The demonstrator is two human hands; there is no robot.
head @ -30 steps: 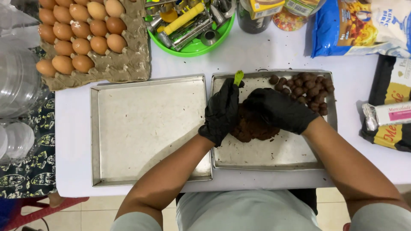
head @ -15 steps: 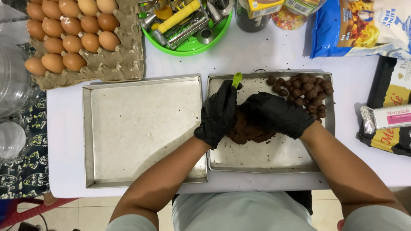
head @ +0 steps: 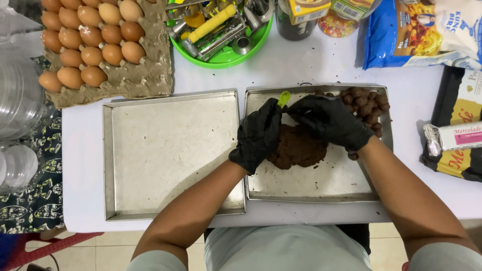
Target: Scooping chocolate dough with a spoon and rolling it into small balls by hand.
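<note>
Dough lump, dark brown, sits in the right tray, about centre, toward its far half. All places below are relative to that tray. Egg carton far left and beyond it. Empty tray butts against its left edge. Green bowl of metal tools beyond its left corner. Left hand, black glove, rests on the dough's left side, fingers curled around a small green tool. Right hand, black glove, covers the dough's far-right side; can't tell what the fingers pinch. Rolled dough balls cluster in the far-right corner. Blue bag beyond that corner.
</note>
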